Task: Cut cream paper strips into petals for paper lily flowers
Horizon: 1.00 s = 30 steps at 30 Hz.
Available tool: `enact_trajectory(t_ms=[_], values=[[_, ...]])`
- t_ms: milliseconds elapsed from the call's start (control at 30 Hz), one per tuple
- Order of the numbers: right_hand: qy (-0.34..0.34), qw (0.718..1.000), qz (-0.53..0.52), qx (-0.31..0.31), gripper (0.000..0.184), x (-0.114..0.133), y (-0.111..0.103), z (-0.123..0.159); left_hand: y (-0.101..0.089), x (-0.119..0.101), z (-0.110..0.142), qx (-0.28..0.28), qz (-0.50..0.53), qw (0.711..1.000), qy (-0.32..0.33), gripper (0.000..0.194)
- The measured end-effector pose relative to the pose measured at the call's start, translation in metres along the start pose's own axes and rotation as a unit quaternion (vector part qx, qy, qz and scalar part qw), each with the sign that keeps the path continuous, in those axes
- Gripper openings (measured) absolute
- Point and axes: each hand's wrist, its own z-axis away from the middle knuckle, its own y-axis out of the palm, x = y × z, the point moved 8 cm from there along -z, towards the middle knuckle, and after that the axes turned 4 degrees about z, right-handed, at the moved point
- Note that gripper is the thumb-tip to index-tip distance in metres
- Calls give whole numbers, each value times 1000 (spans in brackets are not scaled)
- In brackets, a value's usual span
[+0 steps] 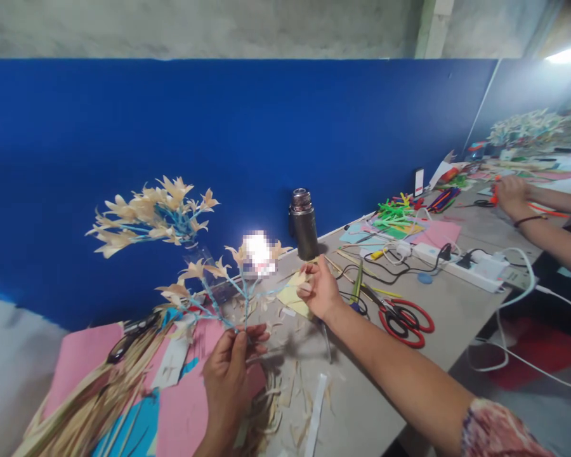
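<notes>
My left hand (233, 362) pinches the lower stem of an artificial flower branch (245, 304), its other fingers partly spread. The branch has light-blue wrapped stems and pale, pointed flowers that look made of dried husk. One side stem runs right to my right hand (320, 289), whose fingers are closed at its tip, on what seems to be a pale flower, mostly hidden by the fingers. Behind to the left, a bunch of similar flowers (157, 212) stands in a clear container. Below my hands, husk scraps (271, 406) lie on the table.
A dark thermos (303, 225) stands by the blue partition. Red-handled scissors (404, 320), a white power strip (461, 266) and cables lie at right. Dried husk strips (90, 387) cover pink paper (181, 406) at left. Another person's hands (511, 193) work farther right, near green pipe cleaners (394, 212).
</notes>
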Motion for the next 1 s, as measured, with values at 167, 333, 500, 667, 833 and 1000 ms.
enact_trajectory(t_ms=[167, 333, 500, 667, 833, 1000], values=[[-53, 990, 127, 41, 44, 1, 15, 18, -2, 3, -1, 9, -5, 1000, 0, 51], [-109, 954, 277, 42, 32, -6, 24, 28, -5, 4, -4, 7, -7, 1000, -3, 51], [-155, 916, 366, 59, 37, 1, 29, 32, -3, 6, -4, 6, 5, 1000, -2, 50], [-254, 823, 462, 214, 25, -4, 68, 68, -5, 7, -4, -7, 10, 1000, -4, 50], [-310, 763, 521, 222, 30, -2, 75, 75, -5, 8, -3, -8, 14, 1000, -10, 50], [-305, 776, 512, 206, 25, 0, 76, 75, -5, 7, -3, -8, 6, 1000, -12, 51]])
